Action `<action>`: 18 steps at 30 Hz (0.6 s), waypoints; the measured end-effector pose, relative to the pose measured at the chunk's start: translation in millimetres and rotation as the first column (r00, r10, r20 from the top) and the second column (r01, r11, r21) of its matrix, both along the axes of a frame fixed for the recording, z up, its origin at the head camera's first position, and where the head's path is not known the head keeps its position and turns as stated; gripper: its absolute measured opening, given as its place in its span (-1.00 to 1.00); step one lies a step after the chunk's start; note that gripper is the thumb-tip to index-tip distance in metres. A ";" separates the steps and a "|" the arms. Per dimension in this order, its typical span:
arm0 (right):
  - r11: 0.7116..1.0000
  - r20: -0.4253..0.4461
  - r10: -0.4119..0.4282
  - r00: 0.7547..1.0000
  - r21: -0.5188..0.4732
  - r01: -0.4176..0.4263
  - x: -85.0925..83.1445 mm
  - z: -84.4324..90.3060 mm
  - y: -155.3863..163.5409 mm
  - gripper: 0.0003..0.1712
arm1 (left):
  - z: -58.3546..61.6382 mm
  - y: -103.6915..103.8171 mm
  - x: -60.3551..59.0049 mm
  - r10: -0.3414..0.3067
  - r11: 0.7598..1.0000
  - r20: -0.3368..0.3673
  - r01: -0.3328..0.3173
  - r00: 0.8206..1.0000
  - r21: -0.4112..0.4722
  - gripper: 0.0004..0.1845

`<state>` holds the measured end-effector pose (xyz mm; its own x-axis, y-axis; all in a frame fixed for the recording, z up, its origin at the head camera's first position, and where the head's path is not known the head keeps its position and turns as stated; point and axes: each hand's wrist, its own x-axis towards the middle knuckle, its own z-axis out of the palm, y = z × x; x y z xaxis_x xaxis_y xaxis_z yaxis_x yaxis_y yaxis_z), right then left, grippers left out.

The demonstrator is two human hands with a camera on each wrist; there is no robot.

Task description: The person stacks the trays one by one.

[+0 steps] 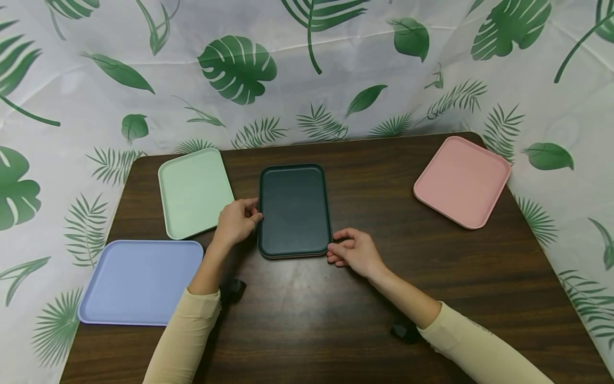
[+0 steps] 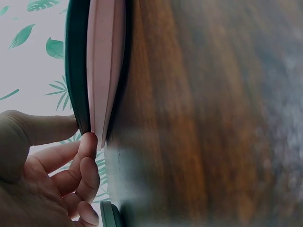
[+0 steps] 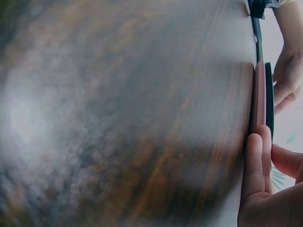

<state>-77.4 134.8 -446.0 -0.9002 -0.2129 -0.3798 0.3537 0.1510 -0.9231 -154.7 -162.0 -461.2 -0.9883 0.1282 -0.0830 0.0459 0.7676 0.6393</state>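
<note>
A dark green tray (image 1: 293, 210) lies in the middle of the table, on top of pink trays (image 2: 102, 71) whose edges show beneath it in both wrist views. My left hand (image 1: 237, 222) pinches the dark green tray's left edge, thumb above and index fingertip at the seam with the pink below. At the near right corner, my right hand (image 1: 356, 254) holds the dark green tray's rim between thumb and fingers; the fingertips (image 3: 263, 135) overlap the pink edge there. How many trays are stacked is hard to tell.
A light green tray (image 1: 194, 192) lies left of the stack, and a blue tray (image 1: 141, 282) sits nearer at the left. A separate pink tray (image 1: 462, 181) lies askew at the far right. Leaf-printed cloth (image 1: 336, 80) hangs behind the brown table (image 1: 307, 330).
</note>
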 end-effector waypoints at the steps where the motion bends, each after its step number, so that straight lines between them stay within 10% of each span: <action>1: 1.000 0.000 0.001 1.000 -0.001 -0.001 -0.1 -0.5 0.1 -0.60 | -0.5 -0.2 -0.1 0.001 1.000 0.001 -0.001 1.000 0.001 -0.53; 18: 1.000 0.026 0.004 1.000 -0.024 -0.003 -5.7 -28.2 8.0 -0.55 | 3.2 -1.8 0.9 -0.015 1.000 -0.015 0.014 1.000 -0.009 -0.54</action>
<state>-83.0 142.9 -474.2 -0.8893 -0.2253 -0.3980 0.3773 0.1305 -0.9169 -153.9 -163.8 -458.0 -0.9875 0.1418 -0.0694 0.0666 0.7724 0.6316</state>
